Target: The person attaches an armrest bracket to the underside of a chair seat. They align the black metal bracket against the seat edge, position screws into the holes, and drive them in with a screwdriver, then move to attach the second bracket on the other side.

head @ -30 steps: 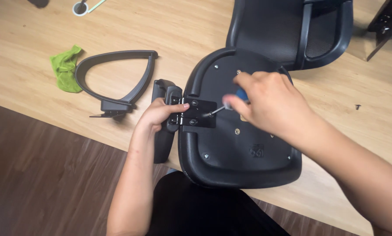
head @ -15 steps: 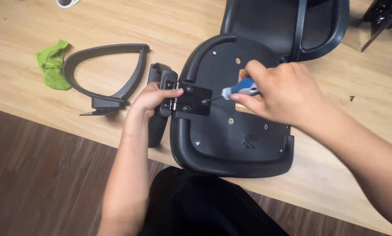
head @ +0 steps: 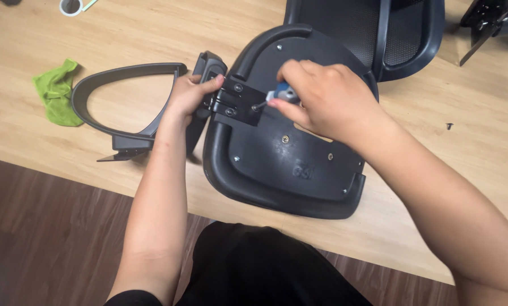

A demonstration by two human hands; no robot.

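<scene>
Here, a person fastens a black bracket (head: 238, 102) to the underside of an upturned chair seat (head: 288, 158). The left hand (head: 189, 97) pinches the bracket's edge steady, while the right hand (head: 322, 99) closes around a blue-handled screwdriver (head: 279, 94), its tip at a screw just ahead of the fingertips. Seemingly, turning needs firm downward pressure. A loose armrest (head: 124, 96) and green cloth (head: 56, 96) lie beyond the left fingers, obstructing nothing.

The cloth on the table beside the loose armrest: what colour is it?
Bright green cloth, clearest in the head view.
</scene>
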